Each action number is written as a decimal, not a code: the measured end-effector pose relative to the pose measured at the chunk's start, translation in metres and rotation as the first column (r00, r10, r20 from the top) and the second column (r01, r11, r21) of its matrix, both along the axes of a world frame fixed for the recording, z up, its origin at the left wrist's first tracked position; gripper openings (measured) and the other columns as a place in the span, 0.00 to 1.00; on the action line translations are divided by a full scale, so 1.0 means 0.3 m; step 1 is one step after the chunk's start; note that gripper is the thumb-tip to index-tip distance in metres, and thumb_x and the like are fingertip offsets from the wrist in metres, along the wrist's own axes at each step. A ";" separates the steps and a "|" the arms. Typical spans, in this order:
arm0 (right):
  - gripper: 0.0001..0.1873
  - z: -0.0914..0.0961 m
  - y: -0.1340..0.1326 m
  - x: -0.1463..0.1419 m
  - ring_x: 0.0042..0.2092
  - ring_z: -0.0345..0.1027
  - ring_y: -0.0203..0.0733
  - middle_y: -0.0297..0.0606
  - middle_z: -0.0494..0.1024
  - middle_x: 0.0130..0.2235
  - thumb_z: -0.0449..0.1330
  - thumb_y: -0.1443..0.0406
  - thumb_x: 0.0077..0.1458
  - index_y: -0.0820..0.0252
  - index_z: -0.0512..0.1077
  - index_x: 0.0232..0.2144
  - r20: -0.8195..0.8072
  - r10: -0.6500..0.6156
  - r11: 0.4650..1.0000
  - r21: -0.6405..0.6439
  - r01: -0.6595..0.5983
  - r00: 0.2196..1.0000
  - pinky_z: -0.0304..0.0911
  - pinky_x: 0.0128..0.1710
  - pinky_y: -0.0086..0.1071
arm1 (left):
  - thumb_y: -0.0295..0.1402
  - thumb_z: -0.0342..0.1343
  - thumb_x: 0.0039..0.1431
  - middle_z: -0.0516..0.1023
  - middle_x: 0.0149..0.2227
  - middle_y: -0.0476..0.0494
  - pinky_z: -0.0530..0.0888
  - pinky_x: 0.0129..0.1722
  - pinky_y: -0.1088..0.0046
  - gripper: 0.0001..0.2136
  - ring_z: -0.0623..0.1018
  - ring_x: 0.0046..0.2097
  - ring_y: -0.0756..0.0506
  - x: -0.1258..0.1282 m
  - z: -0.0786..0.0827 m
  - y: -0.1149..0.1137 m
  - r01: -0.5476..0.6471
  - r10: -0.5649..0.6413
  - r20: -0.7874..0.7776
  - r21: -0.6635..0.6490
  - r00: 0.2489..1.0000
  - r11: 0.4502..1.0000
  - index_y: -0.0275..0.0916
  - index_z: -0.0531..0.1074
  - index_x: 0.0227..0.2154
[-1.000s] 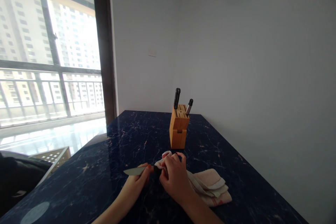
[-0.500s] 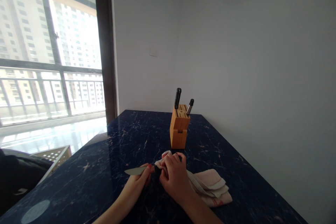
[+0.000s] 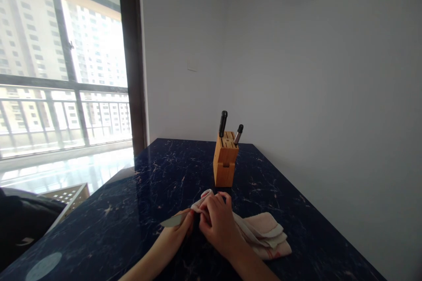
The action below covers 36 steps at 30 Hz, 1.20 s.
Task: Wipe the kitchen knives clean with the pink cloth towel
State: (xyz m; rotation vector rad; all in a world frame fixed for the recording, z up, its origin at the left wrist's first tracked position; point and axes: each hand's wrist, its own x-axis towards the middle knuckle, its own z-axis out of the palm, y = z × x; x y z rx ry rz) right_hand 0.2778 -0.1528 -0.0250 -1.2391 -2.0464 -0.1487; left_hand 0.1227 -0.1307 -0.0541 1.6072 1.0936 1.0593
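My left hand (image 3: 182,227) is closed around a kitchen knife (image 3: 172,221), whose blade points left beyond the thumb. The knife's handle is mostly hidden between my hands. Fingers of my right hand (image 3: 218,219) are curled onto a bunched end of a pale pink and white towel (image 3: 263,230), close beside the left hand. The rest of that towel lies folded on the table to the right, partly behind my right wrist. Just beyond the hands stands a wooden knife block (image 3: 226,164), with a black-handled knife (image 3: 223,124) and a steel-and-black handle (image 3: 238,134) sticking out of its top.
The dark blue marbled table (image 3: 178,162) runs back to a grey wall (image 3: 296,74). On the left, a chair (image 3: 74,202) with dark fabric stands against the table edge. A pale round mark (image 3: 44,266) shows at the table's near left corner.
The knife has shifted slightly right and down with my left hand, and its blade is tilted more. The bunched towel end has moved a little left, with my right hand gripping it.
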 end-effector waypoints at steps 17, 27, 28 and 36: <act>0.08 -0.019 0.009 -0.004 0.42 0.59 0.41 0.33 0.68 0.33 0.52 0.72 0.44 0.57 0.62 0.30 -0.019 0.014 1.000 -0.008 -0.015 1.000 0.41 0.50 0.41 | 0.50 0.48 0.48 0.61 0.15 0.55 0.61 0.22 0.75 0.19 0.62 0.21 0.50 0.005 0.030 -0.005 -0.100 0.100 0.036 -0.002 0.994 0.995 0.39 0.63 0.16; 0.09 -0.042 0.032 0.005 0.41 0.61 0.41 0.33 0.70 0.34 0.53 0.73 0.43 0.57 0.63 0.28 0.007 -0.103 0.995 -0.018 0.103 0.995 0.44 0.49 0.42 | 0.45 0.48 0.50 0.53 0.11 0.56 0.55 0.18 0.75 0.21 0.55 0.17 0.53 -0.101 0.099 0.039 -0.510 0.489 0.267 0.011 0.830 0.860 0.42 0.53 0.08; 0.09 -0.036 0.026 0.002 0.41 0.61 0.41 0.33 0.70 0.33 0.53 0.73 0.43 0.57 0.63 0.28 0.009 -0.091 0.995 -0.030 0.091 0.996 0.44 0.49 0.42 | 0.44 0.48 0.51 0.53 0.11 0.56 0.56 0.19 0.75 0.21 0.55 0.17 0.53 -0.108 0.103 0.040 -0.536 0.510 0.308 -0.001 0.803 0.844 0.42 0.53 0.09; 0.09 -0.016 -0.003 -0.015 0.40 0.63 0.40 0.33 0.72 0.34 0.56 0.64 0.50 0.54 0.68 0.37 -0.155 0.087 0.990 -0.093 -0.102 0.984 0.52 0.47 0.39 | 0.41 0.47 0.54 0.52 0.12 0.56 0.57 0.20 0.76 0.20 0.55 0.18 0.52 -0.092 0.097 0.036 -0.331 0.328 0.524 -0.092 0.786 0.939 0.41 0.52 0.11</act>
